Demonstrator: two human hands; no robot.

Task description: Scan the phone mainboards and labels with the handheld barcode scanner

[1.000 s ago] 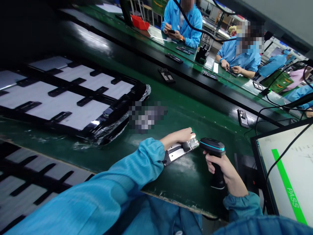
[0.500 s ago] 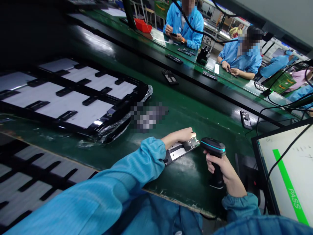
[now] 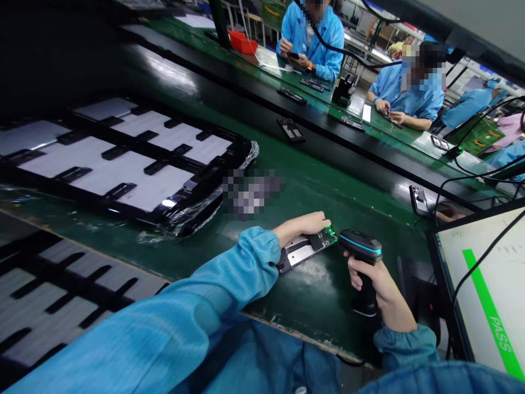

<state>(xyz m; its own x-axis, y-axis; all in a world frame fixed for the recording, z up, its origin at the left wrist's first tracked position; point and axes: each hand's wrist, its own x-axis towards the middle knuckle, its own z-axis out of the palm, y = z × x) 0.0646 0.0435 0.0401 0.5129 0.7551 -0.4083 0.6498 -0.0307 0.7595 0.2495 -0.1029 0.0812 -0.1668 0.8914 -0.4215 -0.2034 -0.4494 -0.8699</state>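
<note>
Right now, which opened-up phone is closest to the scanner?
The phone at the left hand: its circuit-board end is just in front of the scanner in the right hand. Others, like those on the dark strip, are farther away.

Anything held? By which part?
Right grip: scanner, by its handle. Left grip: on the phone, at its far long edge; can't tell whether it grasps or just steadies it.

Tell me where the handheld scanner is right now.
In the head view, the handheld scanner is right of centre, gripped in the right hand, between the opened phone on its left and the monitor on its right.
</note>
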